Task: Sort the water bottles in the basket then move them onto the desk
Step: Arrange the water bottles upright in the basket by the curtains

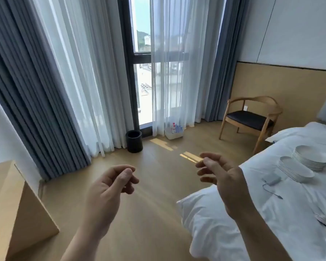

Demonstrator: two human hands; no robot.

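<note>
Currently both hands are hanging out in front, nothing in either. Left hand (109, 185) is sitting with fingers (128, 173) loosely curled, thumb close to the index tip, nothing pinched between them. Right hand (221, 178) is turning its palm inward, fingers (205, 164) half bent and likewise gripping nothing.

Water bottles (174, 127) are standing upright in the basket (174, 136), which is sitting on the floor (158, 185) across the room. It's right against the hem of the sheer curtain (169, 72), between the black bin (134, 141) and the chair (250, 119), and well apart from both hands. The bottles are too small to count. A couple are showing reddish markings and the rest are looking pale blue.

The wooden counter (6, 194) is showing at lower left, and I'm guessing that's the drop-off. The plates (309, 159) stacked on the bed (271, 213) aren't part of this.

Handling, my read:
- Sorting isn't started yet, and the basket needs approaching first.
- The bottles are probably full thin plastic, so moderately heavy, with smooth walls that give under a squeeze.
- I'm expecting the best hold to be a wrap round the mid-body, just under the shoulder. The neck below the cap works as a backup.
- They aren't fragile, but they'll likely tip if bumped while sorting.
- The basket is looking like light plastic and is likely flexing when loaded, so take it by both end rims if lifting it.
</note>
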